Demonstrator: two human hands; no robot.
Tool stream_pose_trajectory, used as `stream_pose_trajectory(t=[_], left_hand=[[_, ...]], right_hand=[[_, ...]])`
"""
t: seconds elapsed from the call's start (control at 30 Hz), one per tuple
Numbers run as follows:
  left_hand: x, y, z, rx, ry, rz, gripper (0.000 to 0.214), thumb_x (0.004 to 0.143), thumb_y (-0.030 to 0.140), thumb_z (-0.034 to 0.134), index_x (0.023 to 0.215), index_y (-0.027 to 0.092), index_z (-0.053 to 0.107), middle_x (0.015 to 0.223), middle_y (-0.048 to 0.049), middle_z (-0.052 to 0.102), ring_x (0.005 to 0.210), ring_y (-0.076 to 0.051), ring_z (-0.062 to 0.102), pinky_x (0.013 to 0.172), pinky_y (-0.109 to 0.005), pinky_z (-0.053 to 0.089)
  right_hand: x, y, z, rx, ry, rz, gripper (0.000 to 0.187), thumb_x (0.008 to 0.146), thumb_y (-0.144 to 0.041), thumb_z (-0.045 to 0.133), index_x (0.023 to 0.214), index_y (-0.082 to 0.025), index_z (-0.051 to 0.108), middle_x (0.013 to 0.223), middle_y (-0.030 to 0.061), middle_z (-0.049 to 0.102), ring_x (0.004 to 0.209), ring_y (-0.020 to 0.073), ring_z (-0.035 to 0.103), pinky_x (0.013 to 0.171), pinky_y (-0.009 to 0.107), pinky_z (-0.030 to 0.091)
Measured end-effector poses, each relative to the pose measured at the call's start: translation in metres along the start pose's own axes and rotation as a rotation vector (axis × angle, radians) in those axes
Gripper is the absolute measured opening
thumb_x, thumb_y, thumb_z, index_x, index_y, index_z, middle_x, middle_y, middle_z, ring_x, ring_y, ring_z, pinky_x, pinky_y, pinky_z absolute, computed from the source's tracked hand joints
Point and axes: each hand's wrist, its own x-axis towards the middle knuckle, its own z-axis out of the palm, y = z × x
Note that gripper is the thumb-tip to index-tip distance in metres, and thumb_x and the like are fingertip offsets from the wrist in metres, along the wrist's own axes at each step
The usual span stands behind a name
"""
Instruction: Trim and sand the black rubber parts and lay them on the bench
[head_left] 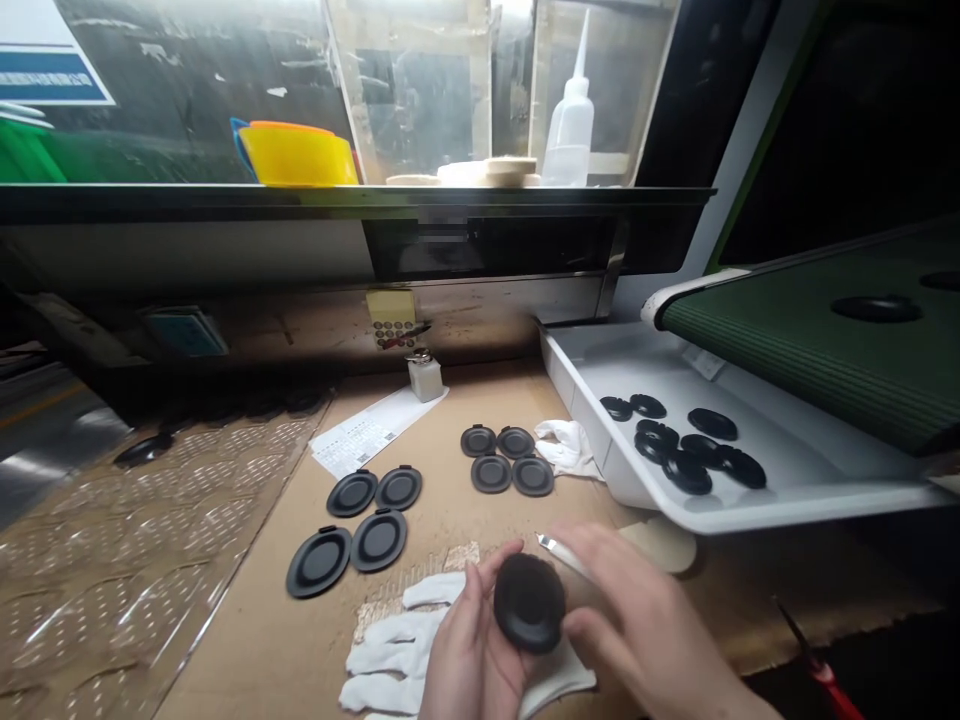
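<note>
Your left hand (469,645) holds a dark round piece (529,603) in its palm and fingers, low in the middle of your view. The piece tips up so its front shows. Your right hand (645,610) is just beside it, with its fingers bent and its thumb close to the edge of the piece. A thin white tool (564,556) with a shiny tip sticks out by your right fingers. I cannot tell if your right hand grips it or if your thumb touches the piece.

Under your hands is a white glove (386,660), lying on the brown board (247,640). Ahead and to the left lie four black rounds (379,541) with little tabs. Four more rounds (491,474) sit close together farther back, next to another white glove (566,447).

To the right is a big white tray (600,365) with some shiny black pieces (712,423) inside. A green belt (787,350) hangs over its far right side, and a black round thing (876,308) lies on the belt. At the back, a small bottle (427,380) stands on a sheet of paper (360,432). On the left is a bumpy clear plastic sheet (165,560). A red-handled tool (831,685) is at the bottom right.
</note>
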Motion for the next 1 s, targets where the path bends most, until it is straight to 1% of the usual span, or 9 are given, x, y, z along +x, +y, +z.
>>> stream_pose_trajectory(t=[0.1, 0.17, 0.2, 0.27, 0.37, 0.53, 0.63, 0.8, 1.0], left_hand=[[-0.002, 0.000, 0.003, -0.023, 0.076, -0.002, 0.041, 0.080, 0.039, 0.049, 0.112, 0.013, 0.051, 0.111, -0.0164, 0.056, 0.102, -0.028, 0.054, 0.083, -0.045, 0.044], [-0.005, 0.000, 0.007, -0.051, 0.077, 0.003, 0.042, 0.080, 0.037, 0.048, 0.114, 0.012, 0.048, 0.117, -0.0187, 0.053, 0.105, -0.031, 0.052, 0.084, -0.048, 0.043], [-0.006, 0.000, 0.008, -0.057, 0.080, 0.008, 0.042, 0.081, 0.036, 0.048, 0.115, 0.012, 0.047, 0.119, -0.0190, 0.051, 0.105, -0.031, 0.052, 0.084, -0.049, 0.043], [-0.007, 0.000, 0.010, -0.051, 0.092, 0.018, 0.043, 0.081, 0.035, 0.049, 0.117, 0.012, 0.046, 0.121, -0.0191, 0.050, 0.102, -0.031, 0.053, 0.084, -0.049, 0.043], [-0.008, 0.000, 0.009, -0.051, 0.085, 0.024, 0.042, 0.081, 0.033, 0.049, 0.116, 0.009, 0.046, 0.122, -0.0206, 0.049, 0.102, -0.030, 0.053, 0.084, -0.045, 0.043], [-0.006, 0.000, 0.003, -0.116, -0.013, 0.024, 0.043, 0.081, 0.031, 0.046, 0.117, 0.007, 0.044, 0.118, -0.0238, 0.050, 0.106, -0.030, 0.052, 0.085, -0.036, 0.039], [-0.005, -0.001, 0.000, -0.114, -0.049, 0.037, 0.043, 0.082, 0.035, 0.043, 0.116, 0.008, 0.044, 0.114, -0.0239, 0.053, 0.100, -0.029, 0.055, 0.081, -0.034, 0.039], [-0.005, -0.005, -0.001, -0.073, -0.101, 0.098, 0.036, 0.085, 0.038, 0.038, 0.104, 0.009, 0.049, 0.106, -0.0200, 0.056, 0.095, -0.026, 0.056, 0.085, -0.037, 0.036], [-0.004, -0.008, -0.003, -0.029, -0.111, 0.141, 0.034, 0.086, 0.037, 0.035, 0.104, 0.011, 0.049, 0.105, -0.0178, 0.055, 0.097, -0.024, 0.054, 0.091, -0.041, 0.034]], right_hand=[[-0.027, 0.038, -0.009, -0.419, -0.013, 0.178, 0.032, 0.086, -0.038, 0.040, 0.111, -0.025, 0.055, 0.105, 0.0017, 0.063, 0.077, 0.0175, 0.064, 0.062, 0.030, 0.054], [-0.041, 0.058, -0.010, -0.610, -0.080, 0.283, 0.033, 0.087, -0.040, 0.037, 0.111, -0.029, 0.056, 0.099, -0.0012, 0.065, 0.052, 0.0149, 0.060, 0.041, 0.028, 0.049], [-0.046, 0.065, -0.008, -0.660, -0.099, 0.310, 0.034, 0.086, -0.042, 0.037, 0.114, -0.031, 0.054, 0.101, -0.0018, 0.064, 0.050, 0.0146, 0.059, 0.038, 0.027, 0.046], [-0.050, 0.074, -0.002, -0.673, -0.109, 0.295, 0.037, 0.086, -0.041, 0.037, 0.120, -0.031, 0.049, 0.112, -0.0009, 0.059, 0.073, 0.0171, 0.063, 0.046, 0.026, 0.050], [-0.050, 0.080, 0.005, -0.616, -0.136, 0.241, 0.041, 0.086, -0.035, 0.037, 0.124, -0.027, 0.046, 0.125, 0.0025, 0.050, 0.101, 0.0210, 0.056, 0.071, 0.028, 0.052], [-0.050, 0.084, -0.002, -0.542, -0.160, 0.235, 0.039, 0.084, -0.045, 0.039, 0.117, -0.029, 0.050, 0.118, 0.0017, 0.055, 0.080, 0.0176, 0.063, 0.055, 0.025, 0.052], [-0.051, 0.074, -0.006, -0.488, -0.076, 0.221, 0.042, 0.082, -0.051, 0.040, 0.115, -0.026, 0.049, 0.102, 0.0030, 0.062, 0.065, 0.0160, 0.063, 0.043, 0.024, 0.048], [-0.040, 0.038, -0.007, -0.264, 0.134, -0.029, 0.040, 0.080, -0.046, 0.049, 0.111, -0.021, 0.052, 0.105, 0.0050, 0.057, 0.092, 0.0169, 0.058, 0.076, 0.025, 0.050], [-0.023, 0.021, -0.013, -0.216, 0.042, -0.103, 0.035, 0.084, -0.041, 0.044, 0.112, -0.024, 0.056, 0.110, 0.0037, 0.053, 0.090, 0.0117, 0.058, 0.068, 0.017, 0.050]])
